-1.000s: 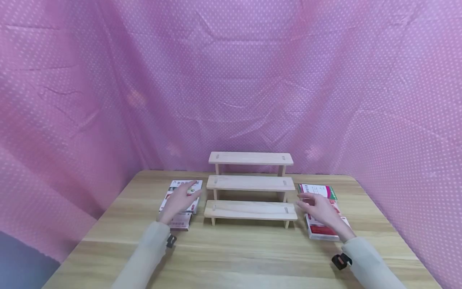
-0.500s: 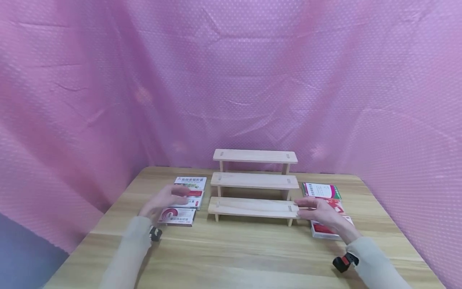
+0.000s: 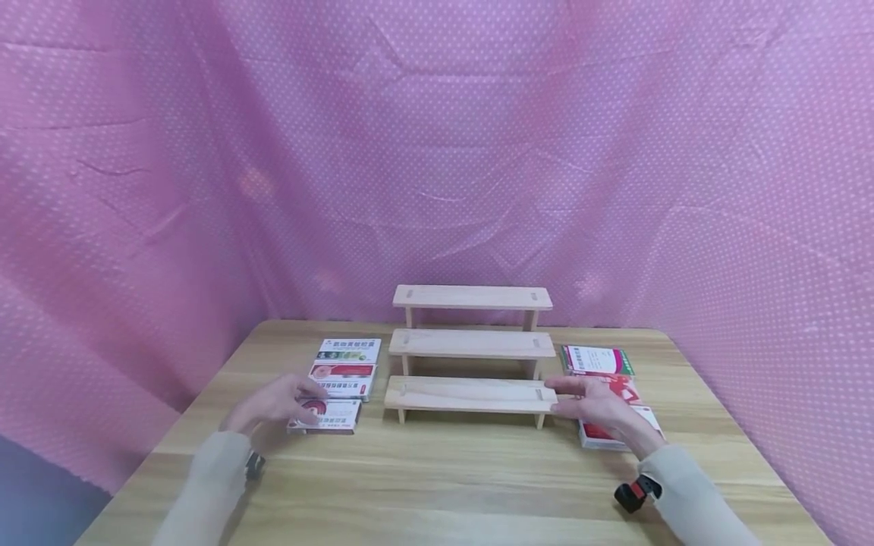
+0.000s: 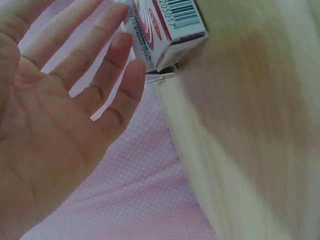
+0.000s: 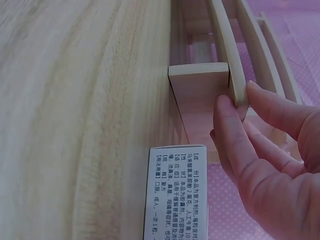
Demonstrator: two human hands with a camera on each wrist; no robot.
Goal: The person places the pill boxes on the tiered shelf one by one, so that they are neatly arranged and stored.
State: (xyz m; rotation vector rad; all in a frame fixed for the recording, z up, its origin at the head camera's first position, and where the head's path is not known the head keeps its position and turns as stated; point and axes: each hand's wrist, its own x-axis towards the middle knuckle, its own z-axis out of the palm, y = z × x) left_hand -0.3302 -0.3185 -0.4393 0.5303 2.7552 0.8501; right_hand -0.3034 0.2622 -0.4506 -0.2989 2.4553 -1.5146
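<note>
A three-step wooden display stand [image 3: 471, 394] stands in the middle of the table. My right hand [image 3: 597, 406] pinches the right end of its lowest board; in the right wrist view the thumb lies on top of the board [image 5: 227, 50] and the fingers are beneath it. At the left, my left hand [image 3: 273, 402] is at the near medicine box [image 3: 337, 415], its fingers spread and fairly straight in the left wrist view. The fingertips reach that box's side [image 4: 145, 30]; whether they touch it I cannot tell.
Behind the near left box lie more medicine boxes [image 3: 348, 350]. Another group, with a green-and-magenta box [image 3: 594, 358] and a red one [image 3: 617, 387], lies right of the stand. A pink dotted curtain [image 3: 437, 152] hangs behind the wood-grain table [image 3: 444, 485].
My left hand has moved left and back from above the left boxes to beside the near one. The right hand has gone from above the right boxes to the lowest board's end.
</note>
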